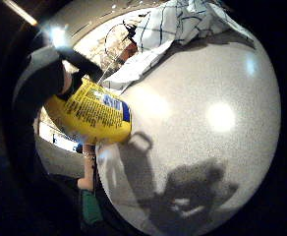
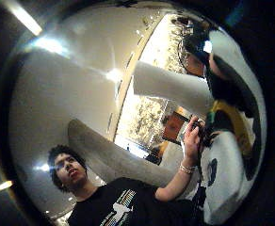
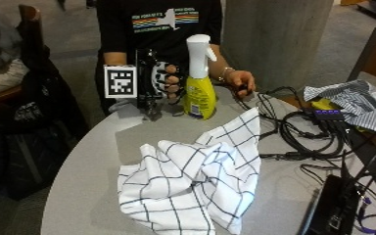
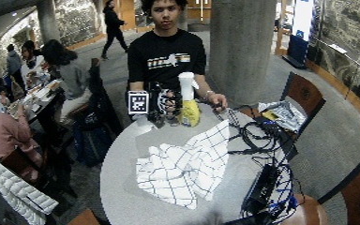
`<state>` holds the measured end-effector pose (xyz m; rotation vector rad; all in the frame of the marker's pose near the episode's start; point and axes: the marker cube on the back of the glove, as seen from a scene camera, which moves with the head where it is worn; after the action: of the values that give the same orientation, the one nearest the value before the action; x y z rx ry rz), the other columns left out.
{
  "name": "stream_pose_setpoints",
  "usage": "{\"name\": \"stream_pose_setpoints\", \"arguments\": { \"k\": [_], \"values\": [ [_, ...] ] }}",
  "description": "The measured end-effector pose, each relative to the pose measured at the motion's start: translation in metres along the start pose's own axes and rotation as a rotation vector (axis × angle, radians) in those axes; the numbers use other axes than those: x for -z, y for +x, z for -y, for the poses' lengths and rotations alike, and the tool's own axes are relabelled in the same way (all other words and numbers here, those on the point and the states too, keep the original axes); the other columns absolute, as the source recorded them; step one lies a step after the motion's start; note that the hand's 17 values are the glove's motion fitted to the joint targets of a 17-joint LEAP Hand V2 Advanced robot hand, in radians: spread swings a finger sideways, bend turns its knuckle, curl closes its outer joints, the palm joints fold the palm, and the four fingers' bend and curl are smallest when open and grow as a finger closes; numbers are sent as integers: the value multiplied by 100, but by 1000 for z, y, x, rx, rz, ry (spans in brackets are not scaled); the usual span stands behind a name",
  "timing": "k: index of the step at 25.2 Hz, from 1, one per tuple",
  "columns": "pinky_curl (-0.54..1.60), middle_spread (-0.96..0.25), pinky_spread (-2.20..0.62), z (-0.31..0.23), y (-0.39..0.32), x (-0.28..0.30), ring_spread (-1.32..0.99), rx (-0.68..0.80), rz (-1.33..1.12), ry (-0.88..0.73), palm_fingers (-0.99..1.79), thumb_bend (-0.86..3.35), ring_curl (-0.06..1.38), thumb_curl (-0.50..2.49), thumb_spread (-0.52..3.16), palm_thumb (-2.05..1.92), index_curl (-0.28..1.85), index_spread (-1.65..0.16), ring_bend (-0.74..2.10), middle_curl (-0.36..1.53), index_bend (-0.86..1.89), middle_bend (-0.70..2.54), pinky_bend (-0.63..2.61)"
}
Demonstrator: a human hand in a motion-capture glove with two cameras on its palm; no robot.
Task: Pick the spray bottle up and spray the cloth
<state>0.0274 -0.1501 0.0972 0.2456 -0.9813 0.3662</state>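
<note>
1. A person is sitting at a round grey table (image 3: 83, 196) with the gloved right hand (image 3: 167, 81) raised just above its far edge, beside a spray bottle (image 3: 199, 78).
2. The bottle is standing upright on the table: a yellow body with a printed label, a white neck and a white trigger head whose nozzle is pointing away from the gloved hand.
3. The gloved hand's fingers (image 3: 172, 77) are curling against the side of the bottle's yellow body; whether they are actually closing round it cannot be told from the outside views.
4. In the little finger side palm view the yellow bottle (image 1: 92, 113) is filling the area next to the palm, showing a label with dense black text and a blue patch.
5. A white cloth (image 3: 194, 181) with a thin dark grid is lying crumpled on the table, nearer the camera than the bottle and apart from it.
6. The bare left hand (image 3: 240, 81) is resting at the table edge on the bottle's other side, by a tangle of black cables (image 3: 298, 137).
</note>
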Motion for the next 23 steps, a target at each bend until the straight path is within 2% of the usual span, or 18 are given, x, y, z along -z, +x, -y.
{"name": "stream_pose_setpoints", "arguments": {
  "k": [4, 12, 16, 19, 21, 23],
  "values": [
    [37, -9, -18, -6, 3, 4, -11, 20, 28, -17, 127, 4, 45, 51, 68, 115, 28, -22, 59, 47, 23, 33, 40],
    [39, -11, -26, -5, 2, 9, -15, 15, 49, 58, 126, 1, 49, 58, 50, 118, 35, -20, 65, 51, 26, 35, 44],
    [37, -10, -11, -3, 3, 9, -11, 89, 39, 56, 106, -3, 46, 58, 51, 113, 39, -20, 51, 53, 31, 38, 36],
    [37, -7, 3, -6, 1, 9, -7, 29, 32, 16, 94, -4, 44, 58, 59, 110, 42, -20, 37, 52, 32, 38, 34],
    [37, -6, 10, -11, 1, 9, -4, 10, 25, -31, 85, -4, 41, 57, 67, 107, 41, -20, 28, 52, 26, 39, 33],
    [39, -4, 16, -14, 1, 9, -2, 21, 15, -69, 71, -7, 41, 54, 73, 99, 37, -24, 29, 51, 8, 39, 39]
  ]
}}
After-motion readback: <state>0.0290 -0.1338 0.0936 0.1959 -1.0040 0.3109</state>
